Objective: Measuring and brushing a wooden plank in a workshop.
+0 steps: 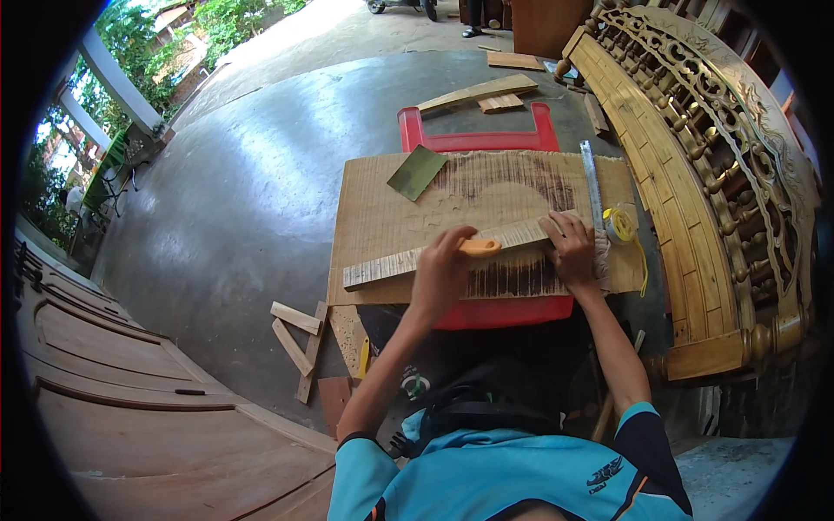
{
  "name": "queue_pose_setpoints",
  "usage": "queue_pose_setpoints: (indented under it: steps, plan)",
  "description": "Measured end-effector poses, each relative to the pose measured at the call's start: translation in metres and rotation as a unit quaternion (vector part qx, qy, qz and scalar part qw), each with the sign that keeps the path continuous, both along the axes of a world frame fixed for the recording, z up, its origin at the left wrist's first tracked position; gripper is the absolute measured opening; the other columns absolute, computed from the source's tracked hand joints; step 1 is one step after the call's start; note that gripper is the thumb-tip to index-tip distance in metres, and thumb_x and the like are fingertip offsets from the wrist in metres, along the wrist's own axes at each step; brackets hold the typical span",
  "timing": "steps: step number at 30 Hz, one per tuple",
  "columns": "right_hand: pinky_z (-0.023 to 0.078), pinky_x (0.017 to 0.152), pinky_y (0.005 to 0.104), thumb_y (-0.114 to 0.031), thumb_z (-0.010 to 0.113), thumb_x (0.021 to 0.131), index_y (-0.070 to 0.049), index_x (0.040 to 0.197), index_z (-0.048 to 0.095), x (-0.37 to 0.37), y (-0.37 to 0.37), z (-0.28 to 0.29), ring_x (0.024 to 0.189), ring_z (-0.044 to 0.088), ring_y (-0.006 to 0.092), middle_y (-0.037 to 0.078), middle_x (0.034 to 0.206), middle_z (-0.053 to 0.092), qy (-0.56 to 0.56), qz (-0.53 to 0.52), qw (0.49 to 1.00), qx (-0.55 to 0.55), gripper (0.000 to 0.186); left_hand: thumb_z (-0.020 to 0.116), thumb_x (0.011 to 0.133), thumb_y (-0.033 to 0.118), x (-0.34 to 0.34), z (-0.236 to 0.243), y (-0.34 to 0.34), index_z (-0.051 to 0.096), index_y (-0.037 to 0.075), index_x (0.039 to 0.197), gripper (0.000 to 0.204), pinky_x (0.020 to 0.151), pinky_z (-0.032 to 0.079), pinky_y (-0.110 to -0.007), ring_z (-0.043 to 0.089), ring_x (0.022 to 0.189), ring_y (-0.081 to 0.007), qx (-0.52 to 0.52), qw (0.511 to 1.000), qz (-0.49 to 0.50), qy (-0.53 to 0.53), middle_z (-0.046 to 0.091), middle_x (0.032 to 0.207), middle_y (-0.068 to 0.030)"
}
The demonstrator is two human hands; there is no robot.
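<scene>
A long, narrow strip of wood (382, 267) with dark streaks lies aslant across a brown board (365, 208), which rests on a red plastic seat or stool (486, 141). My left hand (441, 271) is closed around a tool with an orange handle (480, 248), over the middle of the strip. Its working end is hidden by the hand, so its kind does not show. Toward the strip's right end, my right hand (571, 250) grips the wood, fingers over its top. A green sheet, seemingly sandpaper (417, 173), lies at the board's far side.
A metal ruler (592, 184) and a yellow tape measure (619, 225) lie at the board's right. Carved wooden furniture (695, 208) stands close on the right. Wood offcuts (300, 339) are on the floor at left, with longer pieces (478, 91) beyond. Wooden panels (122, 347) lie left.
</scene>
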State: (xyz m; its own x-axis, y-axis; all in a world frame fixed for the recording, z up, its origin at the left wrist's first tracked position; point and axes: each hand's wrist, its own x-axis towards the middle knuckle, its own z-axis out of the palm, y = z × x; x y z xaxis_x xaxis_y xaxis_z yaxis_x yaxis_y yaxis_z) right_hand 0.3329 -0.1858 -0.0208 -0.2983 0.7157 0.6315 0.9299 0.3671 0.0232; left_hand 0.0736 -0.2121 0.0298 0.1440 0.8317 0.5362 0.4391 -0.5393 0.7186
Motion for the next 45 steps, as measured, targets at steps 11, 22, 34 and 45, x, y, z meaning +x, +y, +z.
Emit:
queue_pose_setpoints:
  steps: [11,22,34,45]
  plan:
    - [0.039,0.083,0.0375,-0.008,0.069,0.066,-0.013,0.109,0.062,-0.001,0.000,-0.001,0.103,0.055,0.0216,0.003,0.109,0.060,0.021,0.017,0.999,0.036,0.044,0.050,0.090,0.007,-0.111,0.027,0.010,0.051,-0.003,0.101,0.015,0.062,0.048,-0.049,0.062,0.073,-0.0436,-0.075,0.935,0.337,0.085,0.062,0.079,-0.0259]
    - [0.038,0.079,0.0381,-0.021,0.065,0.075,-0.012,0.102,0.061,-0.002,0.002,0.001,0.097,0.054,0.0218,0.003,0.103,0.059,0.040,0.004,0.999,0.021,0.029,0.059,0.088,0.013,0.031,0.005,0.035,0.050,-0.001,0.107,0.026,0.066,0.048,-0.036,0.066,0.077,-0.0258,-0.080,0.993,-0.051,-0.070,0.065,0.085,-0.0179]
    - [0.036,0.089,0.0404,-0.040,0.080,0.054,-0.014,0.113,0.058,-0.007,0.003,0.005,0.107,0.048,0.0241,0.003,0.111,0.054,0.052,0.021,0.997,-0.044,0.068,0.058,0.092,0.014,0.052,-0.022,0.048,0.052,-0.005,0.116,0.031,0.085,0.045,-0.026,0.056,0.097,-0.0111,-0.224,0.925,-0.189,-0.242,0.061,0.107,-0.0071]
    - [0.039,0.094,0.0377,-0.024,0.062,0.073,-0.008,0.129,0.050,-0.016,-0.006,0.046,0.110,0.050,0.0263,0.013,0.122,0.051,0.317,0.212,0.885,-0.267,0.060,0.059,0.091,0.013,0.048,-0.024,0.043,0.056,-0.003,0.113,0.027,0.081,0.046,-0.025,0.058,0.094,-0.0099,-0.211,0.915,-0.223,-0.262,0.063,0.104,-0.0066]
